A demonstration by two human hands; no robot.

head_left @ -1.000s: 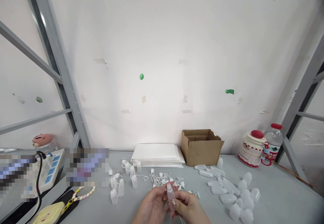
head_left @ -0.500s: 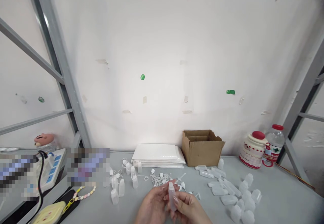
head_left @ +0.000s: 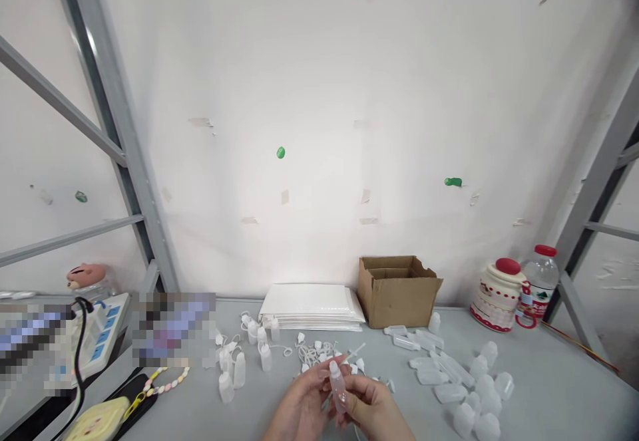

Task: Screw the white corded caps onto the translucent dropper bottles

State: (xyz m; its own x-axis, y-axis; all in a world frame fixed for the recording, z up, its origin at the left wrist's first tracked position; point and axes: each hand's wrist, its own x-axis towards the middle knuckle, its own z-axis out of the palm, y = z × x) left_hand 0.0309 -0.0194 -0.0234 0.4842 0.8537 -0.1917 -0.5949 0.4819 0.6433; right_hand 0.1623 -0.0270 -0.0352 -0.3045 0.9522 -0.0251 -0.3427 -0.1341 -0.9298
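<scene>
Head view, right hand (head_left: 375,406) holding translucent bottle (head_left: 337,385), open cardboard box (head_left: 402,302), bottom hidden

The small translucent squeeze bottle (head_left: 337,386) leans a little further toward the left hand (head_left: 301,402) than half a second ago, when it stood more upright; its nozzle end shifts left, and the right hand (head_left: 373,404) shifts slightly with it. Behind the fingers, a thin white strap (head_left: 357,350) sticks out more clearly than a second ago.
</scene>
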